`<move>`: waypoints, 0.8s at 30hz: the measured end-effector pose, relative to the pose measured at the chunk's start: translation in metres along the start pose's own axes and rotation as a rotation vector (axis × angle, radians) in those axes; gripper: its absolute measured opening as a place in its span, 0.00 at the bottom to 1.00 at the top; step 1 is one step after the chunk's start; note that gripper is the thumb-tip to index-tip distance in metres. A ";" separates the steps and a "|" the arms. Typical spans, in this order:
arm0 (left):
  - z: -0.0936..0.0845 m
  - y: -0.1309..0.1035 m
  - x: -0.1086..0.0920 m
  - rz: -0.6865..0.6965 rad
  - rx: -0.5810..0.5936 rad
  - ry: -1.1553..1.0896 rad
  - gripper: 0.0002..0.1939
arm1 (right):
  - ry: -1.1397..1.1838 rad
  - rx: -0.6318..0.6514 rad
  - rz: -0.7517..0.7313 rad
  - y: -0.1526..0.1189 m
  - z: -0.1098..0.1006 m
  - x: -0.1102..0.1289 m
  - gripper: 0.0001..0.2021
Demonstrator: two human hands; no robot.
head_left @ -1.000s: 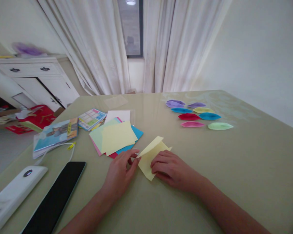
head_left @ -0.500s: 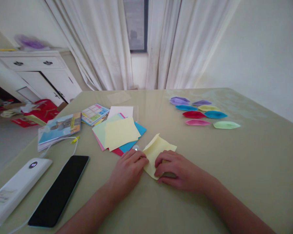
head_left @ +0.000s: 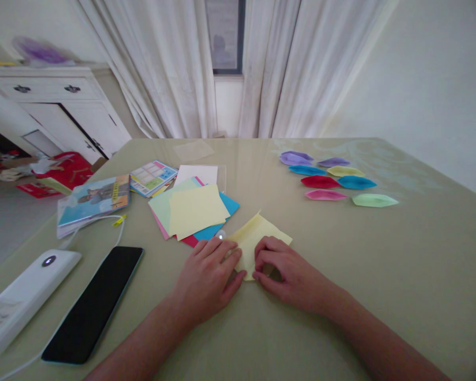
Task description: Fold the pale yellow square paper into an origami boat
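So, right hand [head_left: 280, 272] pinches the near edge of the yellow paper [head_left: 267, 228]; left hand [head_left: 210, 275] lies over its left side, can't tell if gripping. Paper's on the table [head_left: 400, 264], near the loose sheets [head_left: 198, 211].

Both hands [head_left: 208, 278] touch a creased yellow paper [head_left: 258, 233] near fanned colored sheets [head_left: 198, 211].
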State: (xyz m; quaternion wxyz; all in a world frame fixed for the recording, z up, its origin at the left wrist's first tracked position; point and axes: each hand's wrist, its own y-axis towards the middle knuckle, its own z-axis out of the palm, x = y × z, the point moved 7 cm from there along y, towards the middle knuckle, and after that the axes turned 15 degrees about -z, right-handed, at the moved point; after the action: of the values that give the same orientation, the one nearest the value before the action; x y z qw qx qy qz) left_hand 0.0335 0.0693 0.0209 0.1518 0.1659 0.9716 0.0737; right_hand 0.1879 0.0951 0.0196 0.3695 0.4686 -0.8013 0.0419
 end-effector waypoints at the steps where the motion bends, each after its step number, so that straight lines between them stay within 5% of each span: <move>1: 0.000 -0.001 -0.001 0.006 0.007 -0.002 0.16 | 0.001 -0.009 0.002 0.000 0.000 -0.001 0.06; 24: 0.002 -0.003 -0.008 0.042 0.009 -0.131 0.13 | 0.022 -0.077 0.046 -0.001 -0.006 -0.007 0.06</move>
State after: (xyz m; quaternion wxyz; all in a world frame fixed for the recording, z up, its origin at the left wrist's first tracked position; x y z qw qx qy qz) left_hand 0.0406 0.0638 0.0205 0.2126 0.1916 0.9562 0.0616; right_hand 0.1937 0.1021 0.0190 0.3949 0.4351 -0.8088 0.0245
